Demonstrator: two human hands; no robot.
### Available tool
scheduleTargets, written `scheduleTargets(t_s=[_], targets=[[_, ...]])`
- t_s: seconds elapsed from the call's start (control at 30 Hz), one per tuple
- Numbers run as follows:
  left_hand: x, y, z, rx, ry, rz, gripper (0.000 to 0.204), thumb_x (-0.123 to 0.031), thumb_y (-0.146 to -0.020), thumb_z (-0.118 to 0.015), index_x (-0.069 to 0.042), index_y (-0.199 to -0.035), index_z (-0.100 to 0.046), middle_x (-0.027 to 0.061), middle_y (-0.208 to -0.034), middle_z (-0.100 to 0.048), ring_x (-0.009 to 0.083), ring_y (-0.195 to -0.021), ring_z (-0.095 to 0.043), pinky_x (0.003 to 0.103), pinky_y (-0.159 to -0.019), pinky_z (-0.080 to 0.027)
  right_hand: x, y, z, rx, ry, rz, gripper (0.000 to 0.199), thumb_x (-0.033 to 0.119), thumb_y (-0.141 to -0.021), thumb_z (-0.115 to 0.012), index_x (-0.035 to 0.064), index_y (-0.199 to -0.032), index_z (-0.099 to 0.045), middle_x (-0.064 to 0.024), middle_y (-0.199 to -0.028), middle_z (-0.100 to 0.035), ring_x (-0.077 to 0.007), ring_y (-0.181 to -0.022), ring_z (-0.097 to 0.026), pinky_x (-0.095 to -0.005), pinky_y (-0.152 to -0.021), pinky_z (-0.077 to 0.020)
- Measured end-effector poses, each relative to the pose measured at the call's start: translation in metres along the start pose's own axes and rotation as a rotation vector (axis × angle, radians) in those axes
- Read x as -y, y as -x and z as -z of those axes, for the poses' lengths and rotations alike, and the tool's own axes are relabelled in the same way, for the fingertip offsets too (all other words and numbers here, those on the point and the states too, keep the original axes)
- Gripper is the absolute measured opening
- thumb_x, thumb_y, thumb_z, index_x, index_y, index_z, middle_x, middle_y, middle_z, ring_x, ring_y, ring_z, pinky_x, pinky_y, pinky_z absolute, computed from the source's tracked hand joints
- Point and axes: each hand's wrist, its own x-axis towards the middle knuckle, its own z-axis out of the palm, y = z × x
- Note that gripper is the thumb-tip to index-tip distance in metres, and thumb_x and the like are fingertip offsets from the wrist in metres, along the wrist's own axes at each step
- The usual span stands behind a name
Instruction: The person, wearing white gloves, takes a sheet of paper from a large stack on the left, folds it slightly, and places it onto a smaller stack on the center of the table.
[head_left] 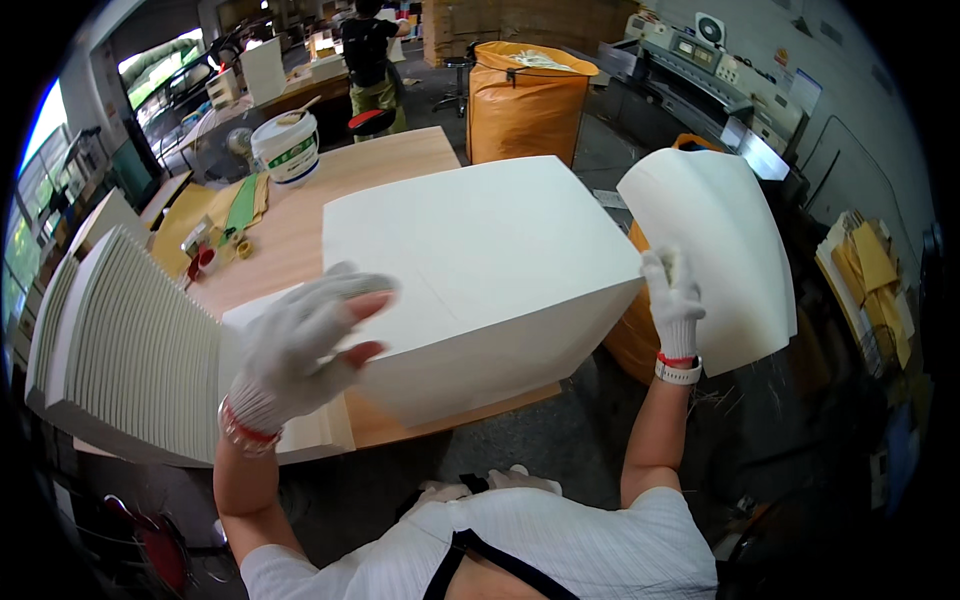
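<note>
A tall stack of large white sheets (470, 250) stands on the table in front of me. My left hand (310, 340), in a white knit glove with bare thumb and fingertip, is over the stack's near left corner. Its thumb and fingers are apart with nothing between them, and slightly blurred. My right hand (672, 285), also gloved, is closed on the left edge of a loose white sheet (720, 240), which hangs curved off to the right of the stack. Left of my left hand, a thick row of white paper bundles (140, 350) leans fanned out in layers.
A white bucket (286, 148) with a brush across it stands on the wooden table (385, 155), near tape rolls (240, 243). Beyond it is an orange sack (525, 105) of paper scraps. A long machine (705, 65) lines the right wall; another person (370, 60) stands at the back.
</note>
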Motion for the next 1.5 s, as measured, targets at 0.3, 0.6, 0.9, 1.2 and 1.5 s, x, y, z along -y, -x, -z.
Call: scheduleTargets(t_s=[0.3,0.6,0.9,1.2,1.5], targets=[[-0.025,-0.149,-0.115,0.563,-0.022,0.044,0.017,-0.016,-0.085,-0.068,-0.008,-0.1,-0.065,0.0072,-0.112,-0.067,0.0298,-0.101,-0.064,0.041,-0.081,-0.054,0.012,-0.038,0.003,0.141,-0.134,0.437,0.029,0.024,-0.096,-0.062,0.0027,-0.077,-0.059,-0.0128,-0.067,-0.053,-0.0315,-0.065,-0.055,-0.0422,-0.061,-0.0439],[-0.005,-0.148,-0.15,0.259,0.228,-0.051,0.01,-0.008,-0.084,-0.065,-0.003,-0.085,-0.057,0.0085,-0.086,-0.062,0.0258,-0.084,-0.06,0.036,-0.074,-0.05,0.021,-0.055,-0.039,-0.063,-0.121,0.627,0.013,0.011,-0.085,-0.064,0.0014,-0.093,-0.064,-0.0083,-0.066,-0.044,-0.0258,-0.06,-0.049,-0.0382,-0.056,-0.0391],[-0.006,-0.145,-0.139,0.301,0.487,0.114,0.031,-0.019,-0.082,-0.081,-0.004,-0.089,-0.055,0.0068,-0.096,-0.064,0.0184,-0.086,-0.057,0.031,-0.079,-0.048,0.022,-0.046,-0.042,-0.097,-0.461,0.292,0.007,0.003,-0.091,-0.059,-0.0013,-0.089,-0.063,-0.0083,-0.06,-0.042,-0.0238,-0.056,-0.047,-0.0365,-0.055,-0.0371],[-0.011,-0.138,-0.143,0.168,0.438,0.169,0.044,-0.018,-0.081,-0.082,-0.003,-0.117,-0.063,0.0089,-0.097,-0.063,0.021,-0.088,-0.059,0.031,-0.08,-0.047,0.016,-0.045,-0.043,-0.042,-0.511,0.181,0.014,0.006,-0.093,-0.06,-0.0017,-0.081,-0.061,-0.0081,-0.059,-0.04,-0.0244,-0.053,-0.041,-0.0379,-0.054,-0.0334],[-0.011,-0.141,-0.143,0.186,0.382,0.019,0.036,-0.009,-0.082,-0.078,-0.006,-0.116,-0.067,0.0101,-0.101,-0.061,0.0263,-0.091,-0.061,0.036,-0.082,-0.048,0.022,-0.045,-0.045,-0.128,-0.491,0.288,0.014,0.007,-0.093,-0.06,-0.001,-0.082,-0.062,-0.0087,-0.06,-0.038,-0.0259,-0.053,-0.042,-0.0379,-0.055,-0.0356]])
